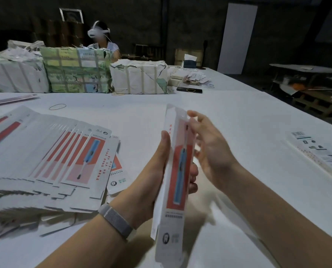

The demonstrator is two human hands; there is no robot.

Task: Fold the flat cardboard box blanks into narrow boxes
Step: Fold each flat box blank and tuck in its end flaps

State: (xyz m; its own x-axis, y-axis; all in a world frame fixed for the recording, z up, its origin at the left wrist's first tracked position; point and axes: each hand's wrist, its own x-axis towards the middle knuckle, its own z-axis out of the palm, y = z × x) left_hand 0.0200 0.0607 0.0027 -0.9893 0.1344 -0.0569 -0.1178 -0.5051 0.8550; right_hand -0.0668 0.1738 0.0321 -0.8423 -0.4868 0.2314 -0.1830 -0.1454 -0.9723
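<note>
Head view: left hand [157,171] is gripping one box blank [174,182] near the centre, thumb along its left edge and fingertips curling round the right edge, so the blank is standing long and narrow above the white table [238,117]. Right hand [209,149] is hovering just right of the blank with fingers loosely spread, fingertips near its far end, holding nothing. Fanned stack of flat blanks [51,163] is lying at left. One folded box [319,153] is resting far right. Wrapped bundles [76,70] are sitting at the far side.
</note>
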